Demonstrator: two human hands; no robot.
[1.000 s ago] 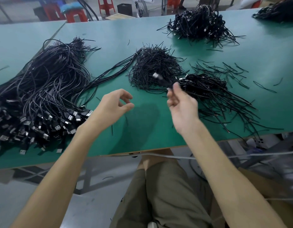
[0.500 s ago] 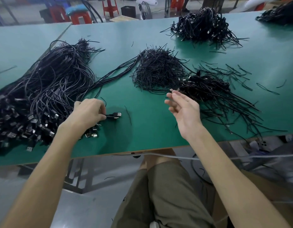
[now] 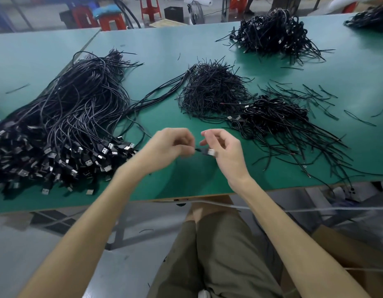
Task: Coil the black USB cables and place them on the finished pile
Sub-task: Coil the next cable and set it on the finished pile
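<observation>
**One cable held between two hands, much of it unseen**

The USB cable (image 3: 204, 150) shows only as a short black stretch with a silver plug, held above the near edge of the surface (image 3: 186, 52). The rest of its length cannot be traced. The right grip (image 3: 226, 151) is narrow, with fingers curled and pinching the plug end. The left grip (image 3: 167, 147) is smeared by motion. Its fingers are curled round the spot where the cable enters, but the contact itself is hard to make out.

At the left, a big heap of loose cables (image 3: 68, 117) runs past the frame edge, plug ends bunched toward the person. A tangle of thin short wires (image 3: 212, 91) sits in the middle. Just to its right, near the right grip, lies the pile of coiled cables (image 3: 274, 117), with straight ends fanning toward the surface's edge. Stray wire pieces (image 3: 304, 93) lie scattered behind it. A farther pile (image 3: 272, 33) sits well back, and another (image 3: 371, 18) is cut off at the top right corner.

The surface is green, with a seam where a second green one adjoins at the left. Beyond it stand red stools (image 3: 111, 20), a small fan (image 3: 196, 15) and a black box (image 3: 173, 11). Below are olive shorts (image 3: 218, 254), a grey floor and part of a cardboard box (image 3: 347, 254).
</observation>
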